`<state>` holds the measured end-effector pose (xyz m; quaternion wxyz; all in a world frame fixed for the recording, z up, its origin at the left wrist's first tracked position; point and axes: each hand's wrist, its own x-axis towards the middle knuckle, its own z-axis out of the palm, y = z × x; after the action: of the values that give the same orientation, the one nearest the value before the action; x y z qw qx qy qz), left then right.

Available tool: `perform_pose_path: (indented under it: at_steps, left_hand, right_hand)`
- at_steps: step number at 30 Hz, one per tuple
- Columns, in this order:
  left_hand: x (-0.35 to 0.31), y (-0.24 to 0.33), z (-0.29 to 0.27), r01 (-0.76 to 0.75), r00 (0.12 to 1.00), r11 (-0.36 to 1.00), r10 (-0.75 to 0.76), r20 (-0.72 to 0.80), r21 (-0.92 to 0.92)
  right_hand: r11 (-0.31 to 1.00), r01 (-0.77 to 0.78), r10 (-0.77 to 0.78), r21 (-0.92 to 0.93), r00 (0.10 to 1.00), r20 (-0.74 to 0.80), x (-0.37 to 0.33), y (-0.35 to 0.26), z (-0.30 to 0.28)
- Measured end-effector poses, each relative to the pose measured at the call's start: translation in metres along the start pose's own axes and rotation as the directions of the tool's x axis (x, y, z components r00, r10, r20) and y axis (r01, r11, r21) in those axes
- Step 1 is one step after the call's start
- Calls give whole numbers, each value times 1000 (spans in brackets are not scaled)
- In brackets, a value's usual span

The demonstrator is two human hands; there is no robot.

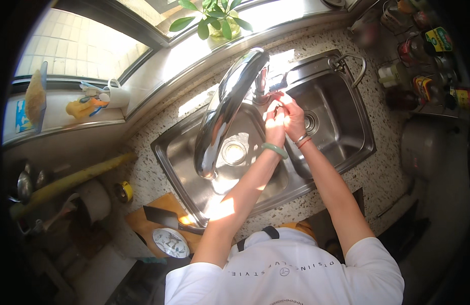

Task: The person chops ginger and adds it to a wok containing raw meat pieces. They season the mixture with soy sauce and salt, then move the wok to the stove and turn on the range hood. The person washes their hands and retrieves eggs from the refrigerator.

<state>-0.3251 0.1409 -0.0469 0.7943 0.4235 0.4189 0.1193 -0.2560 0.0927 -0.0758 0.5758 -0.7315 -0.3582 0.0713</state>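
Both my hands meet over the divider of a double-basin steel sink (180, 161), just in front of the base of a chrome faucet (226, 104). My left hand (275, 124), below a pale green bangle (274, 150) on the wrist, has its fingers curled in against the right. Beside it, my right hand (294, 116) is closed too, its fingertips bent toward the left hand's. Anything between the fingers is hidden or too small to make out. A silver bracelet and a red cord (302, 140) circle the right wrist.
Left of the sink, a cleaver (164, 217) and a patterned bowl (171, 243) rest on a wooden board (138, 223), near a yellow tape roll (124, 191). A potted plant (220, 23) and white mug (117, 95) stand on the sill. Jars (415, 52) line the right side.
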Motion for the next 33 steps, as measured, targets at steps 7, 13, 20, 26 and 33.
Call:
perform_pose_path:
  at_steps: [7,13,20,26,33]
  left_hand:
    - [6,11,50,-225,968,974,220,118,26]
    - [9,-1,14,-359,923,926,371,-105,115]
    - [17,20,-41,-498,860,847,510,-22,189]
    - [60,63,-55,-438,834,815,526,-166,380]
    - [104,84,-71,-728,604,89,552,575,680]
  right_hand:
    - [813,-276,395,512,908,-137,97,-17,-65]
    - [872,-459,458,172,888,46,150,-4,-61]
    - [677,-651,535,344,756,377,153,3,-36]
    - [519,-728,440,449,677,590,165,10,-41]
    - [419,-707,567,569,694,445,133,-4,-48]
